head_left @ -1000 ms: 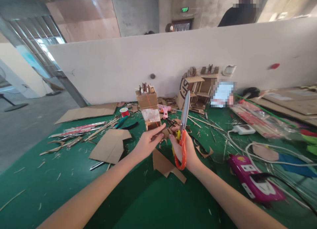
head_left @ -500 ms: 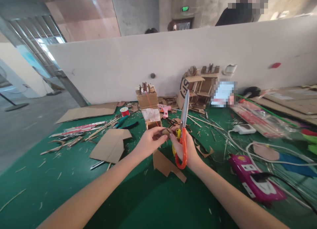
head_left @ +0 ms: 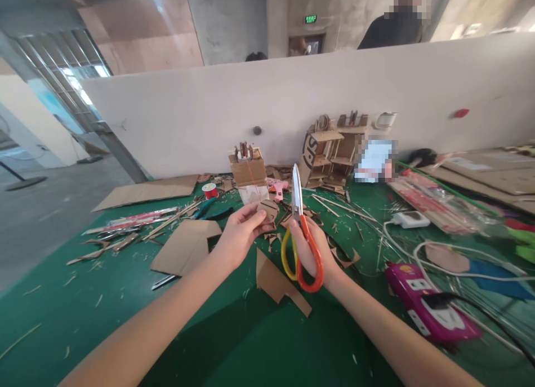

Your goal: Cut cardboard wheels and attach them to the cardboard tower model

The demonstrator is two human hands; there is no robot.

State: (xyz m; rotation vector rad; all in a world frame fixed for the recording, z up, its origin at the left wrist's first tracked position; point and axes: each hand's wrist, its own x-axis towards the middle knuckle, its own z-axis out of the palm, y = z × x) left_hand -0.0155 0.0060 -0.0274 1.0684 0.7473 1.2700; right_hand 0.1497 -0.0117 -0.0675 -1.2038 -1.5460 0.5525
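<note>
At frame centre the left hand [head_left: 238,239] pinches a small rounded cardboard piece [head_left: 268,209] between thumb and fingertips, above the green mat [head_left: 251,342]. Just beside it, the right hand [head_left: 311,250] grips the scissors [head_left: 297,208] through the handles, blades together, upright, clear of the piece. Cardboard offcuts [head_left: 278,281] lie below. The piece appears largely shaped, with trimming possibly outstanding.

Person [head_left: 388,33] upper right: top pixelated, torso hidden behind partition [head_left: 292,91]. Pixelated patch [head_left: 375,159] centre right: contents unidentifiable. Exit sign [head_left: 310,19] lettering too small. Left forearm [head_left: 159,325], right forearm [head_left: 388,331] cut by bottom edge.
</note>
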